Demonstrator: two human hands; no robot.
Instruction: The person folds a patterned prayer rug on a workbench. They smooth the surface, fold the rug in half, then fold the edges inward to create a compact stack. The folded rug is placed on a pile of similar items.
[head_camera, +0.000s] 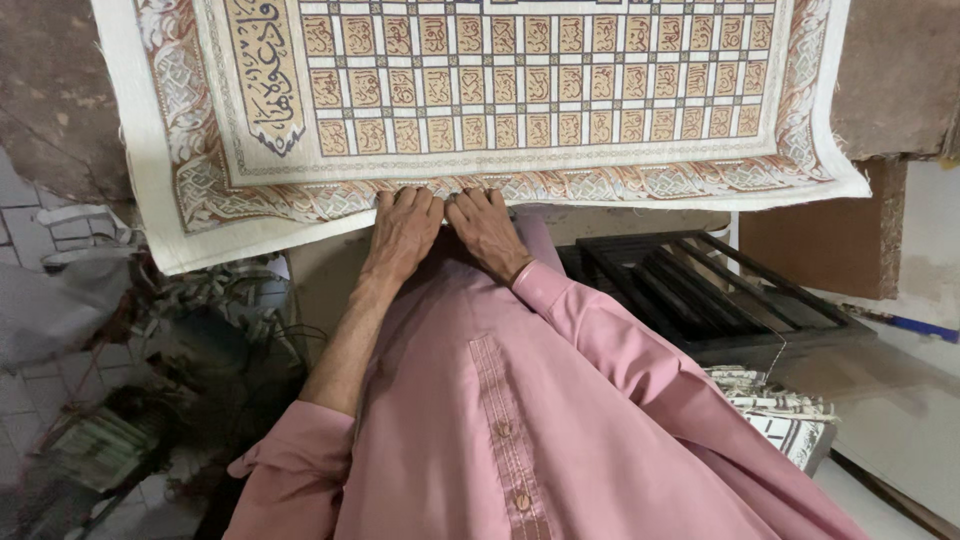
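Both hands (445, 232) grip the cream, tan-patterned woven cloth's (520, 100) near edge.

Cream-and-tan gridded woven cloth (500, 100), pink shirt (520, 400)

I saw both hands, left hand (402, 232) and right hand (488, 232), pressed at the lower hem of the woven cloth (520, 110), which filled the upper frame. Open room lay only lower centre, over the pink shirt (520, 400). Black slatted frames (700, 290) blocked the right; tangled strapping (225, 295) cluttered the left.
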